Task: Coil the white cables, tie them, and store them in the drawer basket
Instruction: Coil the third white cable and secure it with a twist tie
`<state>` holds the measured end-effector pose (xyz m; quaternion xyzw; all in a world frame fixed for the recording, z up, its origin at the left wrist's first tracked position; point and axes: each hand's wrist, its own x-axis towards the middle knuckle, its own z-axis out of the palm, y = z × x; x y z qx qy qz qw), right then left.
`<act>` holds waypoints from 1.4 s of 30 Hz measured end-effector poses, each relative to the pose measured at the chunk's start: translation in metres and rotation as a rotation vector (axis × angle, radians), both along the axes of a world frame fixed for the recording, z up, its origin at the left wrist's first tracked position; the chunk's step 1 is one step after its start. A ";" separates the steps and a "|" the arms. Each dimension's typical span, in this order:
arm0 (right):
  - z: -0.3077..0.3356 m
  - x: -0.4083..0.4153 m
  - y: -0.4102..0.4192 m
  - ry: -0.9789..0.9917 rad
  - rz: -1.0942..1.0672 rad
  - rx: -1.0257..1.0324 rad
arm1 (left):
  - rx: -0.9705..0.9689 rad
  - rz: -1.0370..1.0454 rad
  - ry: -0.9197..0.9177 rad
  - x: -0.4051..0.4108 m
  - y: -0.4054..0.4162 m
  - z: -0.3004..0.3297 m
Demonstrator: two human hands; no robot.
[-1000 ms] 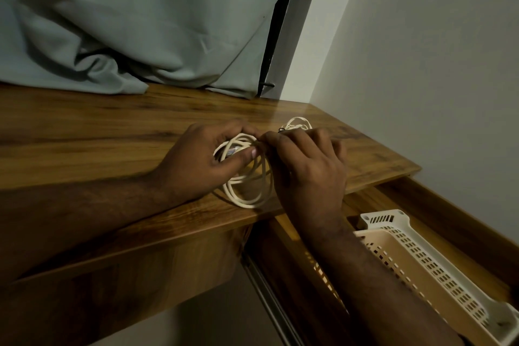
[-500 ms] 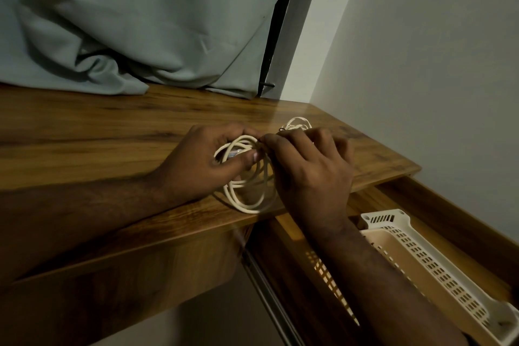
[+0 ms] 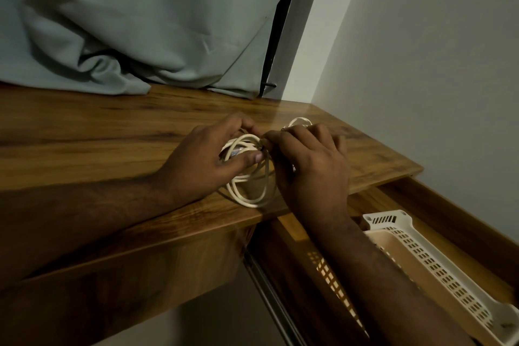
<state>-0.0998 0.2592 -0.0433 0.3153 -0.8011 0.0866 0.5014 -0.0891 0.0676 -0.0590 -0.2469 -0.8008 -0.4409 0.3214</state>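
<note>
Left grip: left hand [image 3: 207, 161] curls round the top of the coiled white cable [image 3: 250, 177], thumb pressing it.
Right grip: right hand [image 3: 311, 166] pinches at the bundle where the two grips meet; what it pinches is hidden.
Cable: on the tabletop [image 3: 84, 143], its loops hanging nearward from both grips.
Drawer basket [image 3: 438, 264]: below and nearward of the right grip, which is closer to it.
Second coil [image 3: 302, 121]: just beyond the right grip.
Writing: none legible.

head cam | looks down-forward | close over desk [image 3: 84, 132]
</note>
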 end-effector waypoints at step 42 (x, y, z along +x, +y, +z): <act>0.037 -0.004 0.009 -0.763 0.348 -0.247 | -0.159 0.122 0.157 -0.004 -0.009 -0.002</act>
